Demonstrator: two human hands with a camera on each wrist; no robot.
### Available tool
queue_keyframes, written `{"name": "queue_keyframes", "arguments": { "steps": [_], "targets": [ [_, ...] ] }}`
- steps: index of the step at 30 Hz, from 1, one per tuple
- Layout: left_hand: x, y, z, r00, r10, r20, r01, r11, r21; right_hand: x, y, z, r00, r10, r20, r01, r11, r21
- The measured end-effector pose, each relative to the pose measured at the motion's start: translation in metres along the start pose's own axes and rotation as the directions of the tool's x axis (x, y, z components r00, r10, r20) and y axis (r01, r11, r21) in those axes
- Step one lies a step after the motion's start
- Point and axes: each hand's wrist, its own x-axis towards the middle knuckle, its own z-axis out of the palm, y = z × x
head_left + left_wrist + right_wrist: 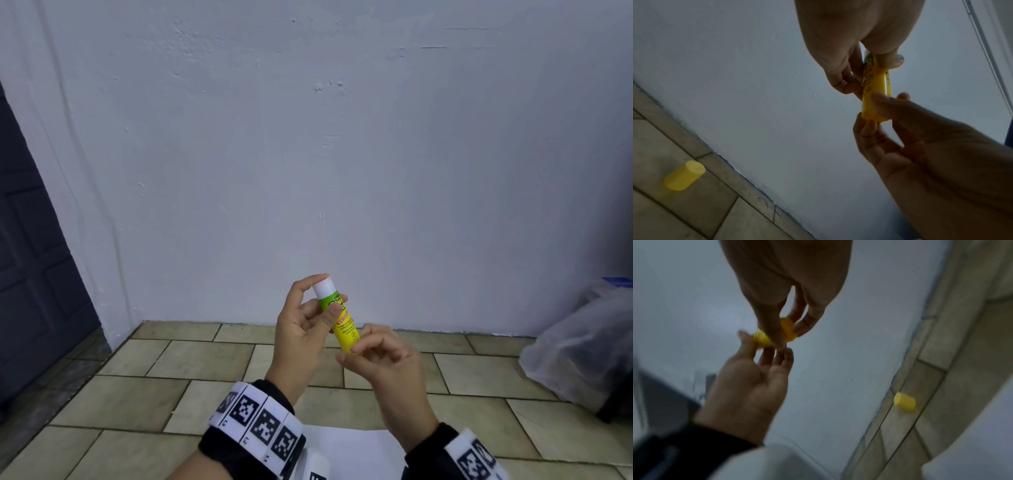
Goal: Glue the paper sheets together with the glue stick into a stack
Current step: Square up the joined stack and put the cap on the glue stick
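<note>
I hold a yellow-green glue stick [343,323] upright in the air in front of the wall, with its white glue end [323,286] uncovered at the top. My left hand [310,317] grips the upper half of the tube with thumb and fingers. My right hand [352,353] pinches the tube's yellow bottom end [874,113]. The yellow cap [684,176] lies on its side on the floor tiles, near the wall, and also shows in the right wrist view as a cap [904,401]. White paper [349,448] lies on the floor below my wrists, partly hidden by them.
A pale wall [342,137] stands close ahead, over a tan tiled floor [144,394]. A dark door [30,274] is at the left. A translucent plastic bag [582,349] sits on the floor at the right.
</note>
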Motion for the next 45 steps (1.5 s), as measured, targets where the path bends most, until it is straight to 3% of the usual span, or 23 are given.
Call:
{"name": "queue_keyframes", "arguments": {
  "steps": [2, 4, 5, 7, 9, 10, 12, 13, 14, 16, 18, 24, 26, 28, 32, 33, 34, 36, 37, 38, 40, 45],
  "targets": [
    [0.003, -0.002, -0.004, 1.0, -0.001, -0.005, 0.001, 1.0, 0.029, 0.007, 0.007, 0.0, 0.988, -0.146, 0.039, 0.151, 0.959, -0.241],
    [0.007, 0.0, -0.008, 1.0, 0.003, -0.011, -0.002, 0.997, 0.076, 0.013, 0.009, -0.001, 0.96, -0.226, 0.165, 0.27, 0.905, -0.33],
    [0.01, 0.002, -0.011, 1.0, 0.007, -0.005, -0.007, 0.994, 0.112, 0.017, 0.011, -0.004, 0.954, -0.201, 0.224, 0.265, 0.913, -0.309],
    [0.014, 0.002, -0.017, 1.0, 0.004, 0.025, -0.008, 0.986, 0.166, 0.028, 0.017, -0.011, 0.968, -0.048, 0.245, 0.112, 0.961, -0.253],
    [0.018, 0.0, -0.024, 0.998, -0.032, 0.046, 0.023, 0.982, 0.186, 0.04, 0.031, -0.021, 0.964, 0.107, 0.242, -0.004, 0.921, -0.391],
    [0.02, -0.002, -0.026, 0.997, -0.059, 0.041, 0.05, 0.979, 0.2, 0.047, 0.04, -0.026, 0.945, 0.192, 0.263, -0.005, 0.816, -0.578],
    [0.024, -0.008, -0.031, 0.994, -0.112, 0.003, 0.109, 0.969, 0.223, 0.056, 0.058, -0.031, 0.855, 0.428, 0.293, 0.083, 0.444, -0.892],
    [0.026, -0.011, -0.033, 0.991, -0.131, -0.011, 0.13, 0.964, 0.234, 0.059, 0.067, -0.031, 0.792, 0.534, 0.296, 0.166, 0.279, -0.946],
    [0.028, -0.014, -0.035, 0.989, -0.147, -0.02, 0.147, 0.958, 0.248, 0.062, 0.077, -0.03, 0.735, 0.608, 0.301, 0.248, 0.171, -0.953],
    [0.031, -0.022, -0.038, 0.986, -0.167, -0.022, 0.166, 0.943, 0.289, 0.065, 0.092, -0.023, 0.647, 0.703, 0.294, 0.34, 0.078, -0.937],
    [0.033, -0.029, -0.039, 0.986, -0.169, -0.014, 0.164, 0.929, 0.332, 0.07, 0.102, -0.012, 0.6, 0.738, 0.309, 0.406, 0.051, -0.912],
    [0.036, -0.039, -0.044, 0.982, -0.186, 0.011, 0.169, 0.913, 0.37, 0.08, 0.126, 0.012, 0.538, 0.766, 0.352, 0.557, -0.009, -0.831],
    [0.036, -0.041, -0.047, 0.979, -0.205, 0.022, 0.185, 0.923, 0.338, 0.082, 0.128, 0.015, 0.555, 0.766, 0.323, 0.511, -0.008, -0.859],
    [0.036, -0.042, -0.05, 0.973, -0.224, 0.052, 0.194, 0.92, 0.339, 0.083, 0.127, 0.012, 0.622, 0.725, 0.297, 0.444, -0.013, -0.896],
    [0.032, -0.046, -0.054, 0.964, -0.248, 0.095, 0.195, 0.903, 0.384, 0.086, 0.121, -0.02, 0.695, 0.682, 0.228, 0.289, 0.025, -0.957],
    [0.032, -0.046, -0.054, 0.96, -0.262, 0.099, 0.206, 0.901, 0.382, 0.088, 0.118, -0.03, 0.743, 0.638, 0.203, 0.189, 0.09, -0.978],
    [0.031, -0.045, -0.054, 0.956, -0.273, 0.105, 0.216, 0.9, 0.379, 0.09, 0.112, -0.039, 0.803, 0.574, 0.163, 0.037, 0.225, -0.974],
    [0.031, -0.041, -0.052, 0.951, -0.288, 0.114, 0.229, 0.901, 0.37, 0.093, 0.087, -0.05, 0.88, 0.467, 0.081, -0.274, 0.641, -0.717],
    [0.031, -0.038, -0.05, 0.95, -0.288, 0.119, 0.229, 0.904, 0.36, 0.094, 0.071, -0.053, 0.904, 0.423, 0.064, -0.334, 0.791, -0.512],
    [0.031, -0.036, -0.049, 0.951, -0.284, 0.124, 0.225, 0.909, 0.352, 0.094, 0.053, -0.056, 0.926, 0.374, 0.056, -0.329, 0.87, -0.368],
    [0.029, -0.032, -0.047, 0.95, -0.274, 0.148, 0.206, 0.909, 0.361, 0.09, 0.02, -0.056, 0.955, 0.275, 0.109, -0.237, 0.931, -0.278],
    [0.023, -0.024, -0.038, 0.943, -0.252, 0.219, 0.159, 0.916, 0.37, 0.07, -0.027, -0.048, 0.941, 0.191, 0.28, -0.081, 0.928, -0.364]
  ]
}}
